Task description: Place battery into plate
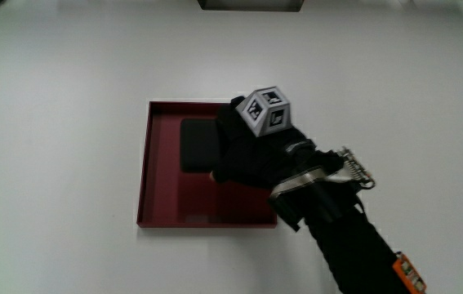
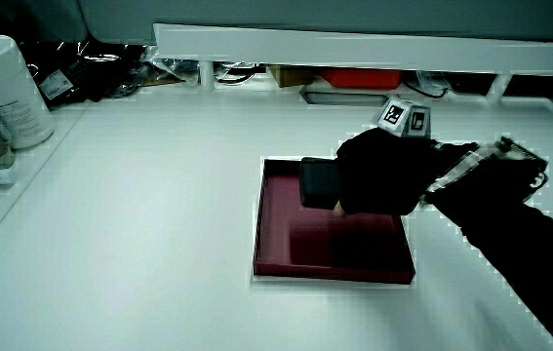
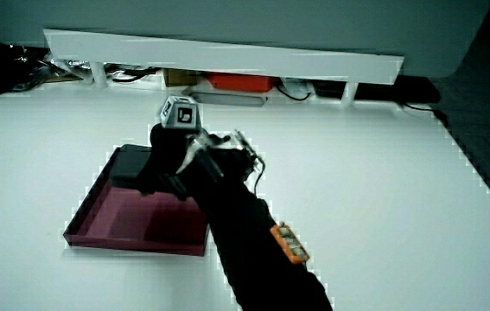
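A dark red square plate point(image 1: 144, 163) lies on the white table and shows in both side views point(image 2: 274, 229) point(image 3: 115, 216). A black block-shaped battery point(image 1: 198, 145) is over the plate's part farther from the person; it also shows in both side views point(image 2: 315, 182) point(image 3: 130, 167). The gloved hand point(image 1: 243, 153) is shut on one end of the battery, over the plate, with its patterned cube point(image 1: 265, 110) facing up. The hand point(image 2: 378, 175) point(image 3: 171, 160) covers the battery's gripped end. Whether the battery touches the plate's floor is not clear.
A white cylinder container point(image 2: 8, 93) stands at the table's edge beside other small items. The low white partition point(image 2: 354, 49) point(image 3: 227, 53) has cables and boxes under it. The black-sleeved forearm point(image 1: 353, 237) carries an orange tag point(image 3: 288, 242).
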Demonstrator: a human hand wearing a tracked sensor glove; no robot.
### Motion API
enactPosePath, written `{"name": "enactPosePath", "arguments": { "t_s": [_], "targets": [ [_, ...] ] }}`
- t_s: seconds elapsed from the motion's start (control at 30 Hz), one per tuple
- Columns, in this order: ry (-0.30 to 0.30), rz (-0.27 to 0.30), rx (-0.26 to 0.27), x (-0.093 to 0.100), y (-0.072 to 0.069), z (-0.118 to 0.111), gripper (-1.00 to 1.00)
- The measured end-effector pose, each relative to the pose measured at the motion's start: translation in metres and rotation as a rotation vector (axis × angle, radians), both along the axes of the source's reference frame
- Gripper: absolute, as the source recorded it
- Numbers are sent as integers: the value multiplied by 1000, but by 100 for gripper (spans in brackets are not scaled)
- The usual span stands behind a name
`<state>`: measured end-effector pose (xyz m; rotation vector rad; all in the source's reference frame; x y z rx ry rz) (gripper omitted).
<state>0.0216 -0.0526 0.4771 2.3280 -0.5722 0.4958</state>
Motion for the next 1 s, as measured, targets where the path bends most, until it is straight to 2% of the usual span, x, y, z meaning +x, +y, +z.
{"name": "enactPosePath", "arguments": {
  "t_s": [0.13,0.17,0.2,0.4,0.53,0.6,0.67,0.73,0.77,0.8,0.83,0.87,0.97,1.0],
  "targets": [
    [23,4,-9,-7,5,15,0],
    [18,0,-30,-9,6,20,0],
    [37,3,-31,-10,6,25,0],
    [76,4,-56,-10,13,47,0],
    [92,-2,-42,-12,16,50,0],
    [91,2,-52,-12,15,46,0],
    [124,4,-64,-13,16,50,0],
    [131,-12,-98,-14,16,51,0],
    [137,-6,-89,-14,17,49,0],
    [153,-8,-107,-13,17,53,0],
    [142,-19,-122,-12,18,52,0],
    [148,-10,-116,-11,18,52,0],
    [138,-7,-158,-6,16,54,0],
    [118,-10,-147,-4,15,47,-8]
  ]
}}
